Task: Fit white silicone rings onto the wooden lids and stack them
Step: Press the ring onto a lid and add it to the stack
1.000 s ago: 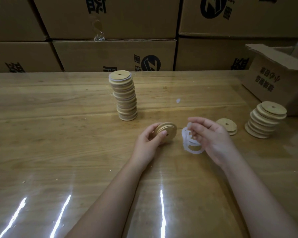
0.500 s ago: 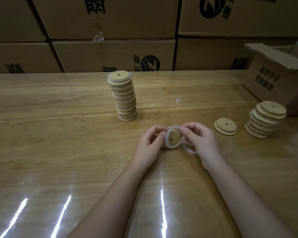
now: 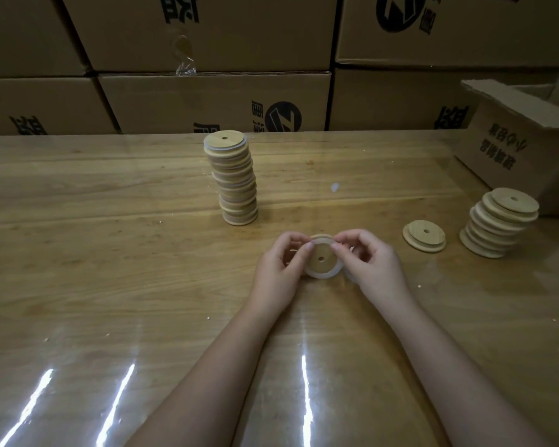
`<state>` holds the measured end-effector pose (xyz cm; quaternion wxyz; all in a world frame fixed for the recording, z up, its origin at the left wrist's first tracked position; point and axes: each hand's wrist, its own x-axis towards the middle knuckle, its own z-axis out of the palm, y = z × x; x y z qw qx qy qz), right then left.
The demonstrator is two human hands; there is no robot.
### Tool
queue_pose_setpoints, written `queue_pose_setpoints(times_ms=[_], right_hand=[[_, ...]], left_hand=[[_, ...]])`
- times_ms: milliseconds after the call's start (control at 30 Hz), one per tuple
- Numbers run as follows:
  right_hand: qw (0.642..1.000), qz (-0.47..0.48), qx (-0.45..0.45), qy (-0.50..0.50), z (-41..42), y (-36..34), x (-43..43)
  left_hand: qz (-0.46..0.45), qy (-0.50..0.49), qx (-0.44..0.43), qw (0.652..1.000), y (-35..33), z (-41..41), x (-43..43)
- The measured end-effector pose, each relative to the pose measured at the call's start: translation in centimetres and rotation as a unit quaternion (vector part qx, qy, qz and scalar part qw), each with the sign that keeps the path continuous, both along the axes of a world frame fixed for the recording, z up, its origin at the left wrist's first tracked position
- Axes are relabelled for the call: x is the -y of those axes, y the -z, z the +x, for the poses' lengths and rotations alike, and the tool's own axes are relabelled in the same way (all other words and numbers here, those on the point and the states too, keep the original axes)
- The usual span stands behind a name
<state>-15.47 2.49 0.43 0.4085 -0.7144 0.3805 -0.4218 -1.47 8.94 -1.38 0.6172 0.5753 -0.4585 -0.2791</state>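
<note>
Stacked cardboard boxes with black characters and a round logo, unreadable, stand beyond both hands. An open box sits far right of the right hand, contents hidden. Past the left hand, a tall lid stack rises from the tabletop. Between them, both hands pinch a white ring around one wooden lid.

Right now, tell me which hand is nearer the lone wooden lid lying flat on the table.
Right. The right hand sits just left of the lone wooden lid; the left hand is farther left.
</note>
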Motion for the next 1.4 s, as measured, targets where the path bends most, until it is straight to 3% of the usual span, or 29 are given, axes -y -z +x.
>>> queue_pose_setpoints(times_ms=[200,533,1100,1400], right_hand=[[0.997,-0.067,-0.025,0.0,0.0,-0.1,0.0],[0.99,-0.128,-0.063,-0.009,-0.7,-0.8,0.5],[0.99,-0.121,-0.065,-0.016,-0.6,-0.6,0.8],[0.998,-0.04,-0.048,-0.029,-0.8,-0.3,1.1]], left_hand=[[-0.018,-0.026,0.103,0.994,0.1,-0.2,-0.2],[-0.017,-0.045,0.153,0.987,0.3,-0.3,-0.3],[-0.01,-0.052,0.171,0.984,0.1,-0.2,-0.1],[0.004,-0.055,0.159,0.986,0.1,-0.3,-0.2]])
